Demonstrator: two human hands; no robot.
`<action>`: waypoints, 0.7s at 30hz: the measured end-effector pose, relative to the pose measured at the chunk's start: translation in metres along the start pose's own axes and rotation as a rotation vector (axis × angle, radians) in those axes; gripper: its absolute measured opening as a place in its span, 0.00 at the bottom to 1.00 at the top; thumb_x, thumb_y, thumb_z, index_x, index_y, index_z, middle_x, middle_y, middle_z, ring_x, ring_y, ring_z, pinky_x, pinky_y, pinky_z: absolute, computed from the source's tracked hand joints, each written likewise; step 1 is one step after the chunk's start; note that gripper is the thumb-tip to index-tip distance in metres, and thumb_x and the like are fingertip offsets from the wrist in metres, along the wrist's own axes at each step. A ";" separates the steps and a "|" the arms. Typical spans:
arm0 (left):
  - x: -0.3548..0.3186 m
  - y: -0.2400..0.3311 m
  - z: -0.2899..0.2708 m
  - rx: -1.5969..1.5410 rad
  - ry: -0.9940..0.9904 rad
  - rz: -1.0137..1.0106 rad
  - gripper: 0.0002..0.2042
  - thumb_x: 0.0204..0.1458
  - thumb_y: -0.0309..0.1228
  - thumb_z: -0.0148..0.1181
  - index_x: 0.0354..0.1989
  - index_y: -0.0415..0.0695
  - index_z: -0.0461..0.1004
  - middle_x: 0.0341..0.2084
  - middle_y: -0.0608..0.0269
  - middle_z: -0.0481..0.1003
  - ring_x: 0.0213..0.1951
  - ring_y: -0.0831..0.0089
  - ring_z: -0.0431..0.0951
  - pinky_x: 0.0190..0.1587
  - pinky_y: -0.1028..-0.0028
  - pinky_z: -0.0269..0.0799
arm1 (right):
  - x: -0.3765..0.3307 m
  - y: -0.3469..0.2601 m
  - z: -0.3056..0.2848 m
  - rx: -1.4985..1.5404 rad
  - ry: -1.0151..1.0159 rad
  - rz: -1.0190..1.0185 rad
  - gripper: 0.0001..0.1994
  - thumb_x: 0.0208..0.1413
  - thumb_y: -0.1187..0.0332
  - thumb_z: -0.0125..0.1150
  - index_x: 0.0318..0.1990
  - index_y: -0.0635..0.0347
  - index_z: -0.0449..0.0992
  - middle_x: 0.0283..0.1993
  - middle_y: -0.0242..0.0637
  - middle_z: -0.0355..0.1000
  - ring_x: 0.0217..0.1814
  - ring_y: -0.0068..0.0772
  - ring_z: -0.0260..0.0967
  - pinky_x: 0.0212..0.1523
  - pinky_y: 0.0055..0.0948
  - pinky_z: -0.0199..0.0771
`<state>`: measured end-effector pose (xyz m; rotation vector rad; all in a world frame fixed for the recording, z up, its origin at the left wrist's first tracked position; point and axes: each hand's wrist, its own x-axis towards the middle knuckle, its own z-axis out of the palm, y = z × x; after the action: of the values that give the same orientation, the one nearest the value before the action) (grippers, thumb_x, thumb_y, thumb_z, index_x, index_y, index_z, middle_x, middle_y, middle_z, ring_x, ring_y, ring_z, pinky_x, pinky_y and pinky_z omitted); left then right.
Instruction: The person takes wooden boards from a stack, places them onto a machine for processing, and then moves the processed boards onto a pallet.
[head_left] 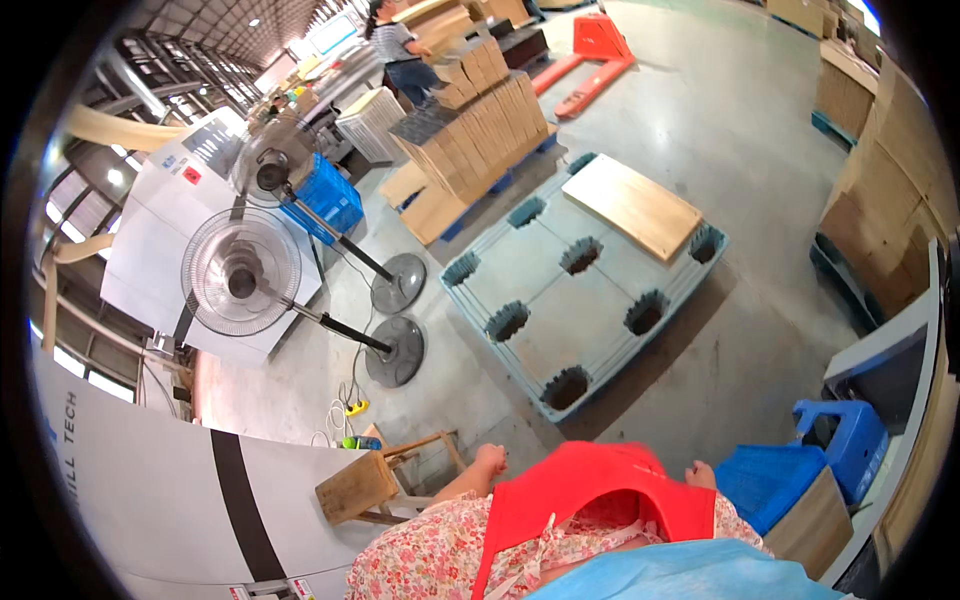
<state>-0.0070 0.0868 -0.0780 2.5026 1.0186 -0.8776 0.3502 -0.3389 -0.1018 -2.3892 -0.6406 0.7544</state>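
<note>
My left hand (489, 461) hangs beside the red apron (590, 480), its fingers curled in, and nothing shows in it. Nearest to it are a small wooden stool (358, 488) and a grey-green plastic pallet (545, 300) on the floor ahead. My right hand (702, 475) is at the other edge of the apron; only part of it shows, and its fingers are too small to read. One flat wooden board (633, 205) lies on the pallet's far right part, apart from both hands.
Two pedestal fans (242, 283) with cables stand at the left, before a white machine panel (190, 250). Stacked boards (470, 130), a person (400, 50) and a red pallet jack (598, 45) are beyond. Cardboard stacks (890, 180) and a blue plastic stool (848, 445) are at the right.
</note>
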 end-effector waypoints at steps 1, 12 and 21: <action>0.010 0.005 -0.002 0.050 -0.008 -0.033 0.09 0.41 0.36 0.59 0.27 0.44 0.77 0.28 0.59 0.78 0.33 0.61 0.79 0.32 0.62 0.75 | 0.003 0.008 0.003 -0.012 0.034 -0.029 0.13 0.45 0.64 0.53 0.24 0.68 0.68 0.25 0.57 0.69 0.30 0.58 0.68 0.30 0.48 0.66; -0.041 -0.001 0.006 -1.300 -0.109 -0.602 0.15 0.58 0.36 0.44 0.25 0.39 0.70 0.15 0.58 0.67 0.16 0.65 0.67 0.18 0.64 0.65 | -0.020 -0.023 -0.008 0.007 -0.036 0.083 0.20 0.49 0.63 0.54 0.45 0.71 0.71 0.31 0.53 0.74 0.35 0.49 0.73 0.35 0.39 0.71; -0.060 0.008 -0.039 -1.140 -0.145 -0.691 0.20 0.60 0.40 0.45 0.24 0.35 0.66 0.14 0.56 0.66 0.15 0.64 0.67 0.18 0.64 0.66 | -0.037 -0.027 0.000 0.010 -0.033 0.123 0.21 0.50 0.64 0.55 0.48 0.72 0.70 0.31 0.52 0.74 0.34 0.48 0.73 0.35 0.38 0.72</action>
<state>-0.0181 0.0681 -0.0094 1.1335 1.7096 -0.3833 0.3160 -0.3402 -0.0713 -2.4287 -0.5052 0.8486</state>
